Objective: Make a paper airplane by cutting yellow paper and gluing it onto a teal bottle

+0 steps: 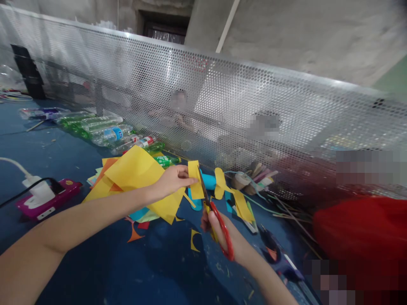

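My left hand [175, 182] pinches a small yellow paper piece [195, 182] by its left edge. In my right hand [222, 228] is a pair of scissors [223, 237] with red and yellow handles. Its blades lie along the right edge of the paper piece; whether they are parted I cannot tell. Just behind it rests a blue paper piece [208, 181], and right of that a rounded yellow paper cutout [219, 183]. Under my left forearm a stack of coloured paper [136, 169] is spread out, yellow sheets on top.
Plastic bottles [108, 131] lie in a row along the perforated metal screen [152, 63]. A magenta power strip [51, 199] with plugs sits at left. Paper scraps [194, 240] dot the blue table [127, 271]. A glue gun [282, 262] lies at right, near a person in red [362, 228].
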`<move>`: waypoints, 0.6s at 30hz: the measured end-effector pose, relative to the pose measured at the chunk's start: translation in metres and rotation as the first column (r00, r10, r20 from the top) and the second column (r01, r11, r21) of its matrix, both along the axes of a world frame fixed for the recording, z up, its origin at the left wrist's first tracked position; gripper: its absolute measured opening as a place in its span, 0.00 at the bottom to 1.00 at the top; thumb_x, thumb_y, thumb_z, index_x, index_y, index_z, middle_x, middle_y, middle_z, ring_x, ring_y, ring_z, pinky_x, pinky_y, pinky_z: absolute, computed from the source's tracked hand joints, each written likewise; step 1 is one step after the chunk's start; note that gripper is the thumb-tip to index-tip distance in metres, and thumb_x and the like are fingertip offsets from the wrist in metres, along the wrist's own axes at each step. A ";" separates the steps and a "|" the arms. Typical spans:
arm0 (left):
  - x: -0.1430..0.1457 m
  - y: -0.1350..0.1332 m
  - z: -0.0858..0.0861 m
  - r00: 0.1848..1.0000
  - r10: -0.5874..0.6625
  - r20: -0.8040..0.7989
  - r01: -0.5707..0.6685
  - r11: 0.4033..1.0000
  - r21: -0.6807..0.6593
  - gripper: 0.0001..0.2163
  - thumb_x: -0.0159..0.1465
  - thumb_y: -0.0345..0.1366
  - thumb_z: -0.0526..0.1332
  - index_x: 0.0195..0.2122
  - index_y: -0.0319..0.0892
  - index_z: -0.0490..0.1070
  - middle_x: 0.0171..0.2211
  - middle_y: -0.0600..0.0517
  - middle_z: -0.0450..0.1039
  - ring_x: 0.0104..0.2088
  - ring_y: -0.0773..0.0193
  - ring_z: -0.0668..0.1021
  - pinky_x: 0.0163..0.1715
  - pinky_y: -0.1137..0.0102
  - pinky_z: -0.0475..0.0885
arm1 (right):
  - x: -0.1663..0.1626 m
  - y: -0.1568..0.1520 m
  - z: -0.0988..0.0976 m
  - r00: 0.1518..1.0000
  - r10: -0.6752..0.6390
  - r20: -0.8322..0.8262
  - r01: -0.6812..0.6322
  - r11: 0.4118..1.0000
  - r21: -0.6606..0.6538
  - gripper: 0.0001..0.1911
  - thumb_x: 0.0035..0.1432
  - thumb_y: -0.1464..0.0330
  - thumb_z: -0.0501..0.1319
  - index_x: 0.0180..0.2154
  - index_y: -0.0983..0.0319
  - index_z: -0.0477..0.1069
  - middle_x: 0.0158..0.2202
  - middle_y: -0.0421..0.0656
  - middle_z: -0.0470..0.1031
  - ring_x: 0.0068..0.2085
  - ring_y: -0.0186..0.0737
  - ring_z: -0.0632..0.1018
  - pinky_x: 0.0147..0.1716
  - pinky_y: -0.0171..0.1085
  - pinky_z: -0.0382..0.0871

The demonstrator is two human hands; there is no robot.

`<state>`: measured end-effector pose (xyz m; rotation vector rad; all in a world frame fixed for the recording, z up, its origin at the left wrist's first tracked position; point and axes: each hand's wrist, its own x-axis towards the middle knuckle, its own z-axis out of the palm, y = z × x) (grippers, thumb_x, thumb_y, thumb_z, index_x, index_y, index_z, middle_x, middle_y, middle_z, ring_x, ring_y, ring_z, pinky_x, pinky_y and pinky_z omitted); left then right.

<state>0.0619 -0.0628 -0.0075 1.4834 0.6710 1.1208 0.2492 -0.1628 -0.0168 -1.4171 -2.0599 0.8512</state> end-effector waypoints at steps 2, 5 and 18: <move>0.000 -0.001 0.000 0.999 -0.031 0.019 0.031 0.999 -0.013 0.10 0.54 0.32 0.66 0.38 0.38 0.74 0.37 0.46 0.79 0.38 0.58 0.80 0.39 0.63 0.75 | 0.000 0.001 -0.003 1.000 -0.021 -0.010 0.021 1.000 -0.003 0.22 0.65 0.52 0.42 0.30 0.59 0.61 0.27 0.40 0.66 0.28 0.38 0.67 0.28 0.36 0.62; 0.000 -0.002 0.001 0.998 -0.050 0.034 0.051 0.999 -0.017 0.10 0.54 0.32 0.66 0.38 0.38 0.74 0.37 0.46 0.79 0.38 0.57 0.80 0.40 0.62 0.75 | 0.000 0.002 -0.008 0.997 -0.047 -0.060 0.046 0.999 -0.029 0.22 0.64 0.50 0.43 0.31 0.59 0.60 0.26 0.39 0.64 0.28 0.37 0.67 0.28 0.36 0.64; -0.002 -0.002 0.003 0.996 -0.083 0.028 0.084 0.996 -0.018 0.09 0.54 0.32 0.66 0.37 0.38 0.75 0.37 0.45 0.78 0.37 0.58 0.79 0.40 0.63 0.74 | -0.009 0.005 -0.014 0.968 -0.157 -0.197 0.131 0.982 -0.135 0.26 0.56 0.42 0.46 0.26 0.57 0.57 0.19 0.34 0.53 0.24 0.36 0.65 0.32 0.40 0.73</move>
